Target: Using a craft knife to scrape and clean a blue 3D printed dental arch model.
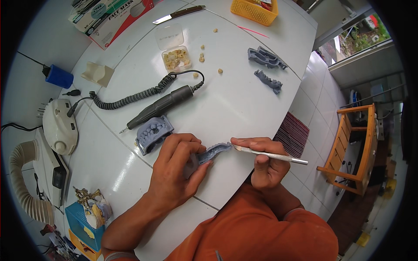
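Observation:
My left hand pinches a curved, grey-blue dental arch piece just above the white table. Its hollow side shows, and its left end is hidden by the fingers. In my right hand is a slim, silver-handled craft knife, gripped like a pen. The knife's tip meets the right end of the piece; the blade itself is too small to make out. Close behind my left hand lies a grey dental model with a row of teeth. Resting against it is a black handpiece with a bur.
A clear box of tooth crowns, with loose crowns near it, stands mid-table. Two more grey dental pieces lie far right. A wooden-handled knife and yellow basket are at the back. The handpiece's coiled cord runs left to a white control unit.

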Motion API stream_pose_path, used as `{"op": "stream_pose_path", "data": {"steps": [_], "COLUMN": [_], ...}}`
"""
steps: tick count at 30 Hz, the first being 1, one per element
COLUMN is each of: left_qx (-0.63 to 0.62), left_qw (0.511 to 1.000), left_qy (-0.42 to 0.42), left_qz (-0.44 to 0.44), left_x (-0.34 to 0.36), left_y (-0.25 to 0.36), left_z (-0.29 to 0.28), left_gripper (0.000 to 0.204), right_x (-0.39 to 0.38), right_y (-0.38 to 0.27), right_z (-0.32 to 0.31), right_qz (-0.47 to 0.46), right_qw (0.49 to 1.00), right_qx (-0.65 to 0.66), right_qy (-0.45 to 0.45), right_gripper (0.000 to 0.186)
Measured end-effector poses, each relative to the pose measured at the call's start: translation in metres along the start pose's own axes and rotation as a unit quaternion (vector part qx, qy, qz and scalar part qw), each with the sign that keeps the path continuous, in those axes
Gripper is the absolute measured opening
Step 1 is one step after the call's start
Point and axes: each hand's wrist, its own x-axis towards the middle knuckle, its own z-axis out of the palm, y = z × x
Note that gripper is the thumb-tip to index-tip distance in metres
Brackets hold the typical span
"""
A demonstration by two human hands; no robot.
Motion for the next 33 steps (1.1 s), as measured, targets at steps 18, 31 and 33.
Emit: {"op": "stream_pose_path", "data": {"steps": [18,31,33], "left_qx": [0.006,-0.020,-0.017], "left_qw": [1.000,0.999,0.999], "left_qy": [0.002,-0.011,-0.010], "left_qz": [-0.011,-0.035,-0.032], "left_x": [0.0023,-0.0002,-0.0004], "left_y": [0.0046,0.0040,0.0039], "left_z": [0.0000,-0.0010,-0.0009], "left_gripper": [0.044,0.043,0.044], "right_x": [0.0036,0.0015,0.0015], "right_y": [0.0043,0.0011,0.0009], "right_z": [-0.0057,-0.0043,-0.0041], "right_qz": [-0.087,-0.046,-0.043], "right_qw": [0.995,0.997,0.998], "right_qx": [-0.058,-0.060,-0.054], "right_qy": [-0.006,0.004,0.006], "right_gripper": [0.029,0.024,0.023]}}
